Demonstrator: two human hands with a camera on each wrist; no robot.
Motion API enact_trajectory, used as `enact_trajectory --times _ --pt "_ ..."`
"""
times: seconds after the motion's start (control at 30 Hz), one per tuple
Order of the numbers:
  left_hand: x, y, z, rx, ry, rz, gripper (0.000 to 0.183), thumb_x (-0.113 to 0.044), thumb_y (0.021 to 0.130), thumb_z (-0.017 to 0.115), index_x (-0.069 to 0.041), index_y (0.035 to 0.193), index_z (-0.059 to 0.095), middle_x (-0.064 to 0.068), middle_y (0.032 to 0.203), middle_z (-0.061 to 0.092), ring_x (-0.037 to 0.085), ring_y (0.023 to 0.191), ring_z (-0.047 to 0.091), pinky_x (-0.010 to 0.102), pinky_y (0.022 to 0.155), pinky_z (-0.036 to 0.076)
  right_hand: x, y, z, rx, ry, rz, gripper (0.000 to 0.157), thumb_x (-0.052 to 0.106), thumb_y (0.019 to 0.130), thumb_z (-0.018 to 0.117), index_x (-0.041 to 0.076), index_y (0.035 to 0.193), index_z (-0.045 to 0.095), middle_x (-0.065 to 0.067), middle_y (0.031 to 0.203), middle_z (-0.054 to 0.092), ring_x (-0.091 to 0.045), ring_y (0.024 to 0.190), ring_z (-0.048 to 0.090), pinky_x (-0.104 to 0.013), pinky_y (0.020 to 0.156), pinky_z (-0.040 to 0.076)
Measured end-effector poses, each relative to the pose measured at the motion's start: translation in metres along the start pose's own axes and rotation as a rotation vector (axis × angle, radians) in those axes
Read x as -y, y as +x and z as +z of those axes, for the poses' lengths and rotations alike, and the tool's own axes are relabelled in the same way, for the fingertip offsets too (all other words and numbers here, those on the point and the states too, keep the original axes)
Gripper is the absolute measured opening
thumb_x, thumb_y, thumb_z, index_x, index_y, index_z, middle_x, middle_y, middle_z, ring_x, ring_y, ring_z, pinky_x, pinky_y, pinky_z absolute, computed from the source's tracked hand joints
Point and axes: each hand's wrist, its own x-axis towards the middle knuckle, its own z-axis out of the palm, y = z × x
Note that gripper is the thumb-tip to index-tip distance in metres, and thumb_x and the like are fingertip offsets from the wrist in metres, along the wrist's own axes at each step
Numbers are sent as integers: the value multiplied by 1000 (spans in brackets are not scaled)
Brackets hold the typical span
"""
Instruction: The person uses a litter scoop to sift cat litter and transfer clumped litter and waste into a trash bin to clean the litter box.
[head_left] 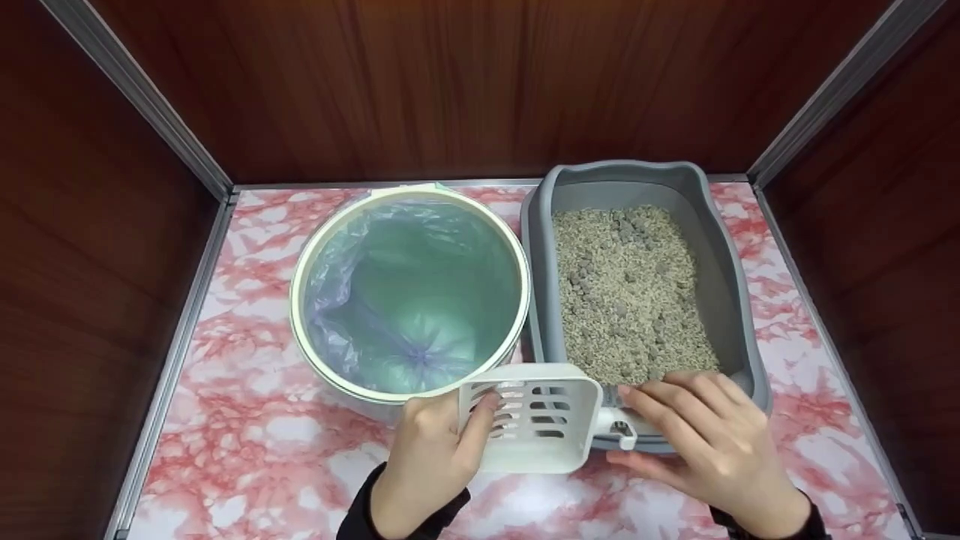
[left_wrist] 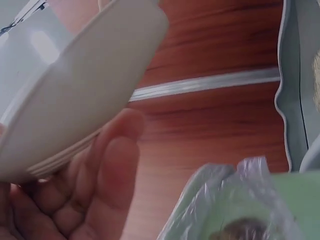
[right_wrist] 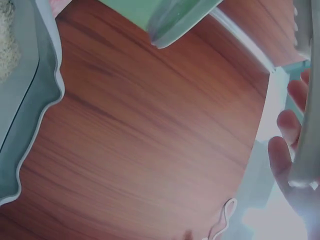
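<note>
A white slotted litter scoop (head_left: 536, 454) is held up level in front, its basket to the left and its handle to the right. My left hand (head_left: 427, 450) grips the basket's left side, thumb over the slots; the left wrist view shows fingers curled under the scoop (left_wrist: 90, 75). Around the handle are the thumb and fingers of my right hand (head_left: 724, 439), with part of the handle hidden beneath them. Behind this hand stands a grey litter box (head_left: 739, 300), holding tan litter (head_left: 630, 300) with darker clumps (head_left: 634, 231). No litter shows in the scoop.
Left of the litter box, close beside it, is a round bin (head_left: 298, 315) with a cream rim and a translucent purplish bag (head_left: 337, 292) lining it. Both stand on a red-and-white marbled surface (head_left: 247, 390). Brown wood-patterned panels (head_left: 375, 90) enclose the back and sides.
</note>
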Motion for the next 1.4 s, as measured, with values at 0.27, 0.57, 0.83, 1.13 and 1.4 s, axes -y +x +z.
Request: enact_trajectory --times 0.27,0.57,0.83,1.13,1.4 --pt "-4 -3 1 50 -53 -200 46 -5 82 66 -12 48 37 -7 43 30 -7 49 18 9 40 18 0 -11 -2 271 -19 7 44 41 95 49 2 89 69 -4 77 65 -20 61 57 -32 53 47" --pt "-4 -5 4 70 -45 -261 48 -5 83 65 -12 47 35 -9 42 28 -9 48 17 10 41 16 -3 -23 1 402 -12 -17 38 33 98 43 5 78 59 5 62 48 -8 44 41 -21 39 36" --pt "-6 -5 6 68 -23 -280 46 -6 82 66 -13 47 37 -8 41 33 -8 47 21 9 42 20 -2 -15 1 398 6 -27 39 32 99 42 6 72 53 7 60 39 -4 45 29 -17 37 26" --pt "-1 2 -6 11 -29 -319 22 -17 86 66 -10 65 65 -7 49 58 -5 42 45 9 41 38 -16 -38 3 426 -12 24 39 36 98 43 7 74 54 8 58 45 -3 45 31 -17 37 27" --pt "12 2 -37 -244 -91 -109 9 -2 84 63 3 92 66 7 66 68 3 45 51 11 39 37 -39 -57 -9 444 -46 141 44 43 97 43 7 75 56 9 53 49 0 40 34 -11 36 28"
